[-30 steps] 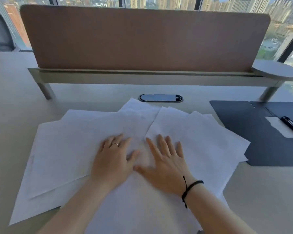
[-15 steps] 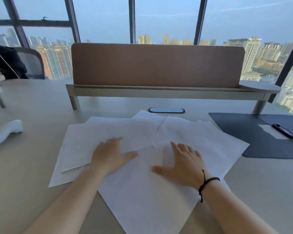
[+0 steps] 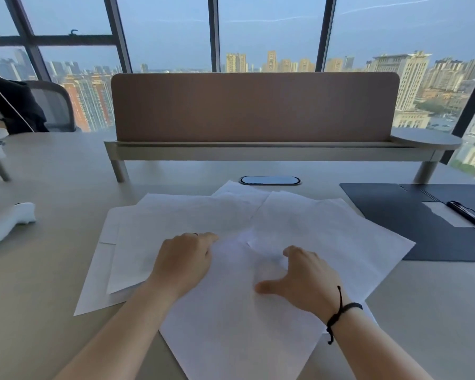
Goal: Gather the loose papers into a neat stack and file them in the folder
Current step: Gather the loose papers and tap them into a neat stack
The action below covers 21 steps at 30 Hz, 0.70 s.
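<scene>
Several loose white papers lie fanned and overlapping on the beige desk in front of me. My left hand rests on them left of centre, knuckles up, its fingers curled over a sheet's edge. To its right, my right hand presses down on the papers with bent fingers and the thumb spread flat; a sheet edge curls up just left of its fingertips. The dark blue folder lies open on the desk at the right, partly under the rightmost sheets. It holds a black clip and a white sheet.
A brown divider screen on a raised shelf closes off the back of the desk. A cable port sits just behind the papers. A white device lies at the left. A seated person and a chair are at the far left.
Both hands lay flat on the papers with fingers spread; now their fingers are curled and the sheets between them have bunched up. My view has tilted up towards the windows.
</scene>
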Each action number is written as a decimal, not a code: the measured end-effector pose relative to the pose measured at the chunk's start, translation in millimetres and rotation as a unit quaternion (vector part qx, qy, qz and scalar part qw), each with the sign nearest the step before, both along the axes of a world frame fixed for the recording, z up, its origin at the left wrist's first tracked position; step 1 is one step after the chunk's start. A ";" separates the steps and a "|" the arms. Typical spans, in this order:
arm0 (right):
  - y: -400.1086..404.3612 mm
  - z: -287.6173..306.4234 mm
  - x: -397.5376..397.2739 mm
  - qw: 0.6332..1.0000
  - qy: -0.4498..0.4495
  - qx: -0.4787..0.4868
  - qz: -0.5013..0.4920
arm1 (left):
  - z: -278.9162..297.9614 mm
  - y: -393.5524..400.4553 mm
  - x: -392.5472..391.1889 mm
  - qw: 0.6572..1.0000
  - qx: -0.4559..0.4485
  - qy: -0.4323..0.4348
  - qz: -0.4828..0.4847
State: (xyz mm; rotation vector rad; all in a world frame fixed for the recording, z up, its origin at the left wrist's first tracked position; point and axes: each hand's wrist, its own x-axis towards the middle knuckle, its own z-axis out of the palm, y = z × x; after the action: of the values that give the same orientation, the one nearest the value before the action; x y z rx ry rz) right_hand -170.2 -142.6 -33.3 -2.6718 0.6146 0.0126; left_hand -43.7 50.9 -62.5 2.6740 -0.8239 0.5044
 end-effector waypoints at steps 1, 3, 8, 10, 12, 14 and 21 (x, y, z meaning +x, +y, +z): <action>-0.9 0.1 0.7 1.000 0.005 0.012 0.003 | -0.3 -0.1 -0.4 0.999 -0.039 0.001 0.008; -6.0 -1.2 3.9 0.998 0.008 0.056 0.022 | 2.1 2.4 -2.8 0.990 -0.143 -0.009 0.008; -29.4 -3.4 12.9 0.970 -0.102 0.220 0.022 | 12.2 9.4 -6.3 0.937 -0.299 0.048 -0.174; -38.5 -4.8 13.9 0.936 -0.158 0.316 -0.011 | 12.1 11.6 -4.4 0.928 -0.307 0.077 -0.198; -45.8 -5.8 14.3 0.880 -0.179 0.435 -0.070 | 7.2 12.8 -0.9 0.928 -0.304 0.111 -0.185; -51.3 -6.4 12.2 0.828 -0.187 0.520 -0.099 | 2.1 12.8 2.3 0.936 -0.283 0.130 -0.162; -49.6 -4.9 8.6 0.739 -0.245 0.620 -0.099 | 11.3 11.5 -1.9 0.893 -0.377 0.214 -0.119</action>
State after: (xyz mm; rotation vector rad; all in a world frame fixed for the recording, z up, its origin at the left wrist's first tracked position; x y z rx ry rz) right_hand -161.6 -192.2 -38.2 -1.2094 0.4415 -0.2450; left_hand -45.6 62.5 -51.2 1.8298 -0.6313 0.1143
